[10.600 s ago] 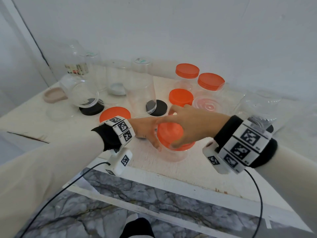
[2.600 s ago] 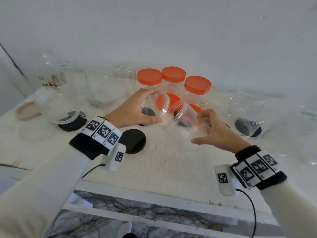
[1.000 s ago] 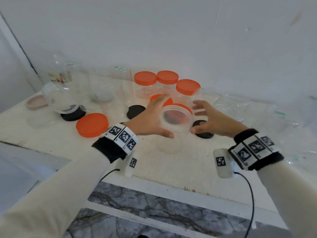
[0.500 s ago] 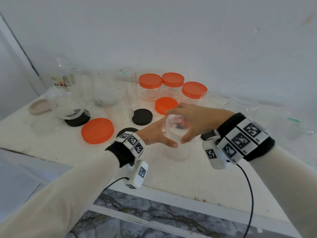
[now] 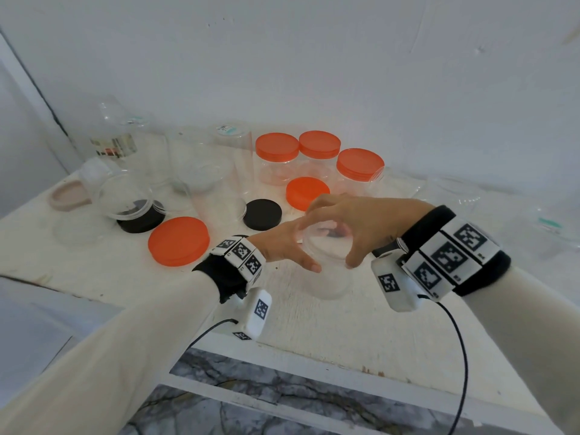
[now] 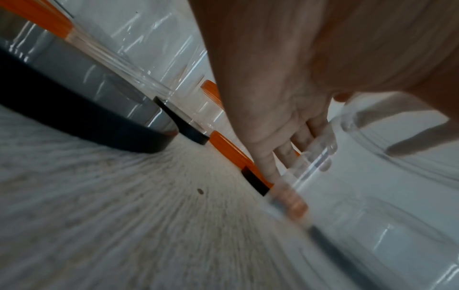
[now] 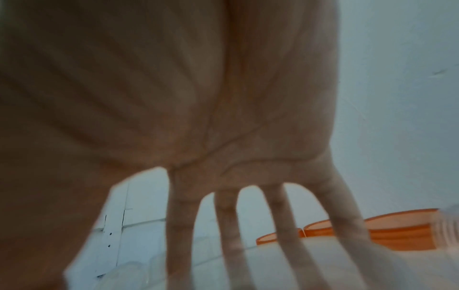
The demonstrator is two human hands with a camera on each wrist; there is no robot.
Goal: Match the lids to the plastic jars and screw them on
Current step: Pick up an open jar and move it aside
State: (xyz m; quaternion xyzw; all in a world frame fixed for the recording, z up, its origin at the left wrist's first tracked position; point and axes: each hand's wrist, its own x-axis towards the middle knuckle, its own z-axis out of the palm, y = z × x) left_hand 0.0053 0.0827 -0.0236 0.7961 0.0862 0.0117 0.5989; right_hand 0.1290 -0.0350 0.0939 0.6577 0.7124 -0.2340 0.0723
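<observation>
A clear plastic jar [image 5: 326,279] stands near the table's front middle with a clear lid [image 5: 324,246] on its mouth. My left hand [image 5: 298,243] grips the jar just under the rim, thumb toward me. My right hand [image 5: 345,226] arches over the top, its thumb and fingers curled round the lid's edge. In the left wrist view my left hand [image 6: 285,137] wraps the clear jar [image 6: 385,186]. The right wrist view shows my right hand [image 7: 248,215] spread down over the blurred clear lid [image 7: 335,264].
Three jars with orange lids [image 5: 319,144] stand at the back. Loose on the table lie a small orange lid [image 5: 306,191], a large orange lid [image 5: 179,241] and black lids [image 5: 263,214]. Several open clear jars [image 5: 125,196] crowd the back left. The table edge [image 5: 314,365] is near.
A second ago my right hand was open beside the jar; it has come over the top and grips the lid. My left hand has stayed at the jar.
</observation>
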